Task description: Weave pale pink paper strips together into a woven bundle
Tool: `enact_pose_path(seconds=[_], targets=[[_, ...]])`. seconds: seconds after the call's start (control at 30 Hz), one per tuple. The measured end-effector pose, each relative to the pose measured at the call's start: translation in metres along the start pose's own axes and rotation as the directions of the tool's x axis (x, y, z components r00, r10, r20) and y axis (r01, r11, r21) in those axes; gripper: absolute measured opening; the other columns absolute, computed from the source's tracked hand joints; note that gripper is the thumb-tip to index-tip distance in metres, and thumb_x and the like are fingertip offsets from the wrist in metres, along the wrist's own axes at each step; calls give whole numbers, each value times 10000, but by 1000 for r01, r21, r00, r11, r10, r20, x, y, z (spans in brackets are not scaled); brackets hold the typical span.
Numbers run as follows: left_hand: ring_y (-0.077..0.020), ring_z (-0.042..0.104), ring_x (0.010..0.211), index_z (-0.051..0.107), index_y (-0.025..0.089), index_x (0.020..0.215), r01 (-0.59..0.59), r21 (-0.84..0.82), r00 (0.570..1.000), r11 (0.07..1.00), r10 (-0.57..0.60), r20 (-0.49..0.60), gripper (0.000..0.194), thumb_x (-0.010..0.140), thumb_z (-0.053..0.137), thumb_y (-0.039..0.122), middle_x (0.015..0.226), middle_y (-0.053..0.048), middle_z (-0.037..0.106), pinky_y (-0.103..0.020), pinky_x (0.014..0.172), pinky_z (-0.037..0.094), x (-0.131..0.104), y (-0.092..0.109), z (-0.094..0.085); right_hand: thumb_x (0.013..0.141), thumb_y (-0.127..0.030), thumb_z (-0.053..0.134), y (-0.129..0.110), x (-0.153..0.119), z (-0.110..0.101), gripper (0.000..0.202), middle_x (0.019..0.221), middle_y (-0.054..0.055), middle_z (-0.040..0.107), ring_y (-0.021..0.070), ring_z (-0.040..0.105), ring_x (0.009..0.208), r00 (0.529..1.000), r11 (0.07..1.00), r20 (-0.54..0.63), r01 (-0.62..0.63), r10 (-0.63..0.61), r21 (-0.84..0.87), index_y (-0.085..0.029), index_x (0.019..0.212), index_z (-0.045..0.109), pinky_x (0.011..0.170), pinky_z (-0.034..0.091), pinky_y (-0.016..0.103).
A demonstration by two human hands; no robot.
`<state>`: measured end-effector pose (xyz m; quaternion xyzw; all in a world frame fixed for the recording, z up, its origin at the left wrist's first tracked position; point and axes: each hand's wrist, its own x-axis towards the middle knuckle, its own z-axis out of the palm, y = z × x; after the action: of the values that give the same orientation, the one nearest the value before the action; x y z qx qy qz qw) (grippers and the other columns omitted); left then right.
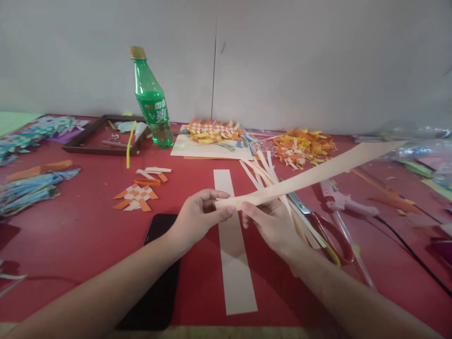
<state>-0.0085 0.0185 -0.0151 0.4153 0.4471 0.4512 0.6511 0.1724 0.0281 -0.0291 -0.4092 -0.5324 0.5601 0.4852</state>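
A long cream paper strip (310, 176) is held up above the table, rising to the right. My left hand (201, 214) pinches its left end between thumb and fingers. Close beside it, my right hand (270, 219) grips the same strip with the thumb on top. Below both hands a wider cream paper strip (235, 263) lies flat, running away from me. Several thin paper strips (261, 176) and red-handled scissors (328, 230) lie by my right hand, partly hidden by it. A black phone (158, 282) rests under my left forearm.
A green bottle (151, 103) stands at the back near a dark frame (95, 150). Woven orange-and-white paper pieces (136, 197) lie left, with more woven paper (215, 131) behind. On the right are a glue gun (346, 202) with a black cord and a heap of orange scraps (303, 146).
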Motion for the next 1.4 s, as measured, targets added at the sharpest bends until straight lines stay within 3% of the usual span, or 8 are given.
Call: enact_pose_path(seconds=[0.17,0.27,0.7,0.97,1.1,1.2,1.27,1.4], targets=[[-137,681,746,549,172,1104,20,54,994,998,-26,105,445,734,785,247,837,-24,729,-247,720,491,-1,2,1,831,-350,714,4,-2,0,244,552,-3,625,114,562,495,999,999,28,-44,44,-11,-170,669,692,514,455,254],[-146,675,716,507,174,1140,22,77,994,997,-30,108,478,747,766,254,796,-14,706,-254,692,477,-2,3,2,840,-356,708,7,-3,-1,219,583,7,651,116,584,518,997,997,45,-67,69,-49,-168,728,709,512,452,244],[-84,616,610,418,215,953,-70,-46,993,996,74,97,336,780,703,177,719,48,655,-174,572,394,-4,2,9,803,-358,744,1,-1,4,238,553,-4,623,110,567,502,996,997,40,-73,74,-27,-156,690,687,492,442,237],[-72,578,631,446,208,910,-116,-74,993,990,114,-31,303,765,696,119,642,74,615,-206,678,452,2,2,2,794,-319,761,-4,6,-9,258,521,-20,591,95,531,476,998,994,-58,-21,27,108,-172,608,658,475,421,231],[-85,589,685,481,213,919,-128,-84,988,988,120,-94,236,793,664,133,705,58,630,-236,726,474,3,0,-4,806,-320,750,-1,9,-17,289,508,-20,578,86,519,479,994,988,-111,-6,23,152,-176,579,646,478,406,222],[-94,599,818,554,195,915,-179,-30,975,983,174,-137,148,810,652,157,851,25,637,-234,785,479,2,1,-4,806,-330,743,-1,8,-16,314,499,-15,575,90,519,469,993,996,-113,-9,19,94,-172,557,634,472,409,227],[-119,605,941,611,170,984,-174,53,982,983,177,-62,202,806,693,215,984,-23,660,-243,862,468,1,1,-1,789,-317,753,-3,5,-11,294,495,-14,579,92,518,453,997,1000,-71,-28,29,6,-167,563,641,469,419,233],[-148,645,889,656,152,1029,-65,61,995,996,59,86,345,751,777,317,947,-47,695,-271,821,500,-1,-1,2,751,-246,773,-6,-2,-1,102,516,-27,593,93,513,454,995,991,85,-50,60,-121,-173,706,719,455,416,225]])
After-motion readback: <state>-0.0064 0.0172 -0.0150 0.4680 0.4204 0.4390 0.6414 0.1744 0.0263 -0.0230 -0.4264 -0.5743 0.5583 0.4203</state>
